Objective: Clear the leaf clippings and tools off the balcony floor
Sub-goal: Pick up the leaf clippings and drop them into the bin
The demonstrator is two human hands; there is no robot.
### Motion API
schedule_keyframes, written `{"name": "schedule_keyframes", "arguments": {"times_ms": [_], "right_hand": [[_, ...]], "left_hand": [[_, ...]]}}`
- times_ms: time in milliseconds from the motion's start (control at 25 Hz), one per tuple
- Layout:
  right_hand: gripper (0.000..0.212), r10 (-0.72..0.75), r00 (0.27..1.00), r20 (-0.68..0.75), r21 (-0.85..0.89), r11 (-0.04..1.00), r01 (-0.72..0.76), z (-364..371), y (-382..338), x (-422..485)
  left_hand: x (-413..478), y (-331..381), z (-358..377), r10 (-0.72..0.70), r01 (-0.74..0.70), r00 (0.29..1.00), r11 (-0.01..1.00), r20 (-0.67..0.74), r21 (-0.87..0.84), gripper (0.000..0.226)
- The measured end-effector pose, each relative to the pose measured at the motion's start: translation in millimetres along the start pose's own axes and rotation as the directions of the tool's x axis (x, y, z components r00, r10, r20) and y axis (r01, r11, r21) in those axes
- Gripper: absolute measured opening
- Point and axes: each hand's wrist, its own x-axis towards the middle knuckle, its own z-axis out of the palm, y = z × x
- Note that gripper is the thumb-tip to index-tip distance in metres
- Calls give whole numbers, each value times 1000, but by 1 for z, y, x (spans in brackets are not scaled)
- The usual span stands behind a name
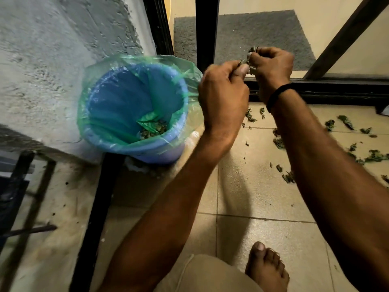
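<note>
My left hand (224, 95) and my right hand (271, 68) are raised together just right of a blue bin (181, 123) lined with a green plastic bag. Both hands have curled fingers gripping a bunch of leaf clippings (251, 52), with bits sticking out between them. A small heap of clippings (152, 129) lies at the bottom of the bin. More loose clippings (374, 155) are scattered on the beige tiled floor (263, 197) to the right, under and beyond my right forearm. No tools are visible.
A rough grey wall (52, 60) stands behind the bin. A black door frame (336, 92) and a grey doormat (252, 34) lie ahead. A black metal stand (92, 218) is at the left. My bare foot (267, 268) rests on the tiles at the bottom.
</note>
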Motion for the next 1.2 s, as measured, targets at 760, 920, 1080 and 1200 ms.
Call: {"name": "schedule_keyframes", "arguments": {"times_ms": [760,920,1080,1200], "right_hand": [[35,-175,567,805,-301,703,644,128,-85,-122],[19,-349,713,608,-226,785,577,122,-86,-112],[15,-453,825,337,-165,834,526,86,-80,-79],[16,-396,895,205,-245,864,439,45,-63,-41]], "left_hand": [[61,-72,-191,-408,365,912,762,-41,535,44],[62,-67,-178,-195,235,971,896,-141,376,43],[43,-25,-135,98,-93,989,994,-107,54,23],[17,9,-98,169,-151,980,975,103,-165,16]]}}
